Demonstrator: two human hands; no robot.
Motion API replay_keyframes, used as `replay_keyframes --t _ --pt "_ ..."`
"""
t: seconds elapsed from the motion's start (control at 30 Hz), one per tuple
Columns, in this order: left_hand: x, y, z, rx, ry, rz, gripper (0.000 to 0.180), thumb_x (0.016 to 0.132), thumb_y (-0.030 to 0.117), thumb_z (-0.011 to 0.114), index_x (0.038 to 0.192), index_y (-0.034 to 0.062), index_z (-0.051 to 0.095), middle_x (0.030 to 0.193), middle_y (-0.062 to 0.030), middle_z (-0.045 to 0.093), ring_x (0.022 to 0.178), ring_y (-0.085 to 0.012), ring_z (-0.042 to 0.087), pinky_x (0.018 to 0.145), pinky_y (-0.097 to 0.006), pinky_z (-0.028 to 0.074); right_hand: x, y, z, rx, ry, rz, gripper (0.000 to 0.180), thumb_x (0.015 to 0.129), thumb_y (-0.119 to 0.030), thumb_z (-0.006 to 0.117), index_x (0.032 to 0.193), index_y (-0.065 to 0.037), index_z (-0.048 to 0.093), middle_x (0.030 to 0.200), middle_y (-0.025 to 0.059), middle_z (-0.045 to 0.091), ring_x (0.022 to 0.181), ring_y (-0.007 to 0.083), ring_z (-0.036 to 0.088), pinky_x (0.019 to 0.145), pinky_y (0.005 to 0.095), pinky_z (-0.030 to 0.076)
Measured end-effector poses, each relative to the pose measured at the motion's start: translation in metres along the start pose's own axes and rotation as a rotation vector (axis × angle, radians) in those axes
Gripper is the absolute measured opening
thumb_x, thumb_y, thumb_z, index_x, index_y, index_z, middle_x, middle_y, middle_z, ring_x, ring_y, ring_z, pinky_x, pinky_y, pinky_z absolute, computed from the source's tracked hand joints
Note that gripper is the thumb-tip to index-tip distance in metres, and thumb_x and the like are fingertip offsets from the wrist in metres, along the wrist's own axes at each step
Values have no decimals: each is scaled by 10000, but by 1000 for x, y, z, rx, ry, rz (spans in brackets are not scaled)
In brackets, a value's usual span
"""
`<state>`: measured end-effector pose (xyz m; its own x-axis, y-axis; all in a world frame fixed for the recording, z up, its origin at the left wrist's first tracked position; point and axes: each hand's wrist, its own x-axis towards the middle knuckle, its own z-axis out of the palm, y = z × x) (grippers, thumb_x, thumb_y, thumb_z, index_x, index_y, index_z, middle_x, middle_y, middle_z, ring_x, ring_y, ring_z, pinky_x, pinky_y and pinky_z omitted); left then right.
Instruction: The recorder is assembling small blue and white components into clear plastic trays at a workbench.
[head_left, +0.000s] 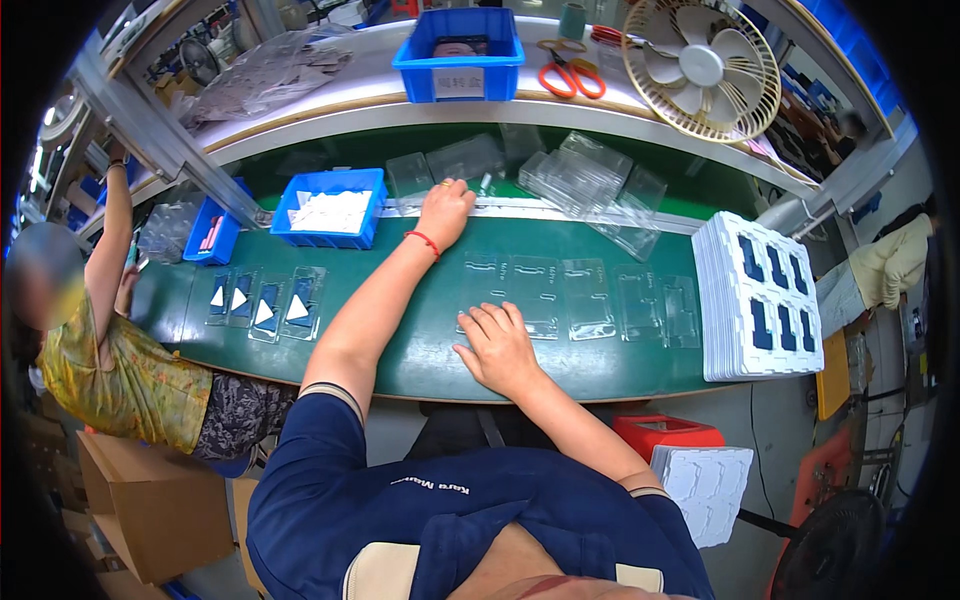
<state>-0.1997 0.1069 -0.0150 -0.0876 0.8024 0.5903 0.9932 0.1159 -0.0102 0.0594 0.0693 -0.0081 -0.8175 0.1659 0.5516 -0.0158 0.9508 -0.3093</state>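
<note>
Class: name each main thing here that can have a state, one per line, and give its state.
Left hand: partly curled, grip unclear
Right hand: open, palm down
Row of clear trays: lying flat
Dark pieces at left: side by side
White tray stack: top pockets holding dark parts
Larger blue table bin: open, holding white pieces
Cardboard box: open
Fan: spinning or still, cannot tell
Orange-handled scissors: lying flat, blades unclear

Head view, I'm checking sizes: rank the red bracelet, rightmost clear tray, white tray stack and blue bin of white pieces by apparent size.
White tray stack, largest
Blue bin of white pieces
Rightmost clear tray
Red bracelet, smallest
</note>
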Motion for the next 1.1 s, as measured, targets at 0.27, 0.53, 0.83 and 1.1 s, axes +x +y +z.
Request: replay_keyframes --t 0.27,0.53,0.83,1.1 --pt "-38 13 -102 -600 201 -242 87 759 -11 610 800 26 543 917 -136 591 906 -265 613 812 -335 502 1 3 -1 21 20 46 468 743 -245 703 1124 -2 582 1108 184 580 1077 322 526 947 480 376" --pt "-88 -9 -162 -1116 -70 -1015 146 857 94 611 984 26 594 880 -86 645 761 -177 659 607 -273 535 -34 40 -55 -113 328 246 538 761 -278 691 1215 -36 532 1205 207 513 1095 372 485 934 485 359" --pt "-91 32 -82 -531 -53 -779 524 747 90 739 1221 31 523 951 -79 567 709 -137 549 598 -274 473 -105 157 -123 -644 159 858 541 876 -458 536 1246 -63 556 1309 257 469 1235 393 410 996 528 295" --pt "-109 78 -76 -353 79 -521 494 782 119 679 1235 21 508 1234 -218 479 1173 -373 442 997 -425 351 -86 131 -127 -557 207 661 528 823 -381 626 1218 -39 552 1304 269 444 1233 413 395 1006 543 291"
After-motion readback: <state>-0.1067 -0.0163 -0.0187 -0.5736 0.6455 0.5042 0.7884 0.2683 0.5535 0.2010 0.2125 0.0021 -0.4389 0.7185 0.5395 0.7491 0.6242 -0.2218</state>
